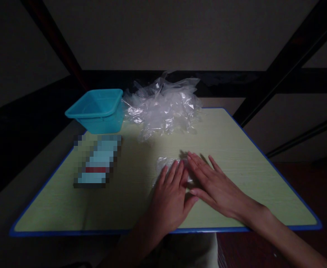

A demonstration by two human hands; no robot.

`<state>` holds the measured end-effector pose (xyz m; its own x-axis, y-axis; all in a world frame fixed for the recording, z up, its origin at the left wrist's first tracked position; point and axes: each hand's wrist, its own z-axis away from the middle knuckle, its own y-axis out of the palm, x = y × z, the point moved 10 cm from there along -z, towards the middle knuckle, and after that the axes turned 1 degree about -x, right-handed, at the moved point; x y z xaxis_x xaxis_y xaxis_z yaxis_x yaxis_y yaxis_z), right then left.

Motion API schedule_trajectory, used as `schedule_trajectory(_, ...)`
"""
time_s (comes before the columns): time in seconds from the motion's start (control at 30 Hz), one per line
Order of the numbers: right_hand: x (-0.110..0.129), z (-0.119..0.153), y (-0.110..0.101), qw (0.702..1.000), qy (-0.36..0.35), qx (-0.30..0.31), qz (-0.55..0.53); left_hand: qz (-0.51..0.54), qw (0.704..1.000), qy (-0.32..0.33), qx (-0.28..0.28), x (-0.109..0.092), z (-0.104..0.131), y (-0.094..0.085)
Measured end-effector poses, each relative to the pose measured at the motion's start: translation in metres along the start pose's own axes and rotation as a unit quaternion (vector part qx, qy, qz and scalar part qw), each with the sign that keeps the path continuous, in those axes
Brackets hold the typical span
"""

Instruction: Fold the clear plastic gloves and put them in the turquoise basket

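A: What do the person's hands do?

B: The left hand [171, 197] and the right hand [212, 184] both lie flat, fingers stretched, on a small clear plastic sheet [166, 163] on the surface [236, 156]. Each grip is released; nothing is grasped, only pressed under the palms. The two hands touch each other at the thumbs.

A: Where is the sheet, relative to the grip?

B: It is directly under the fingers and shows a little beyond the left fingertips.

A: What else is near?

B: Beyond the hands lies a pile of crumpled clear plastic [163, 108]. To its left stands a turquoise tub [98, 109]. Well left of the left hand lies a blurred packet [98, 162].
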<state>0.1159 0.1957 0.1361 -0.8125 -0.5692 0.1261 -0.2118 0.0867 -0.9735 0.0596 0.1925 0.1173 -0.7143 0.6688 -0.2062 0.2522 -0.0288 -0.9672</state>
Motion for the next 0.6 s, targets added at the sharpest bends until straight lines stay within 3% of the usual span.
schedule_trajectory(0.1,0.011,-0.012,0.009,1.0,-0.015,0.024,-0.008,0.004,1.0,0.0,-0.002,0.0,0.001,0.001)
schedule_trajectory(0.23,0.007,-0.013,0.02,0.999,-0.005,0.042,-0.005,0.003,1.0,-0.002,-0.008,0.0,0.002,0.0)
schedule_trajectory(0.6,0.005,-0.008,0.02,0.998,-0.016,-0.009,0.067,-0.03,0.999,-0.008,-0.024,0.001,0.002,-0.002)
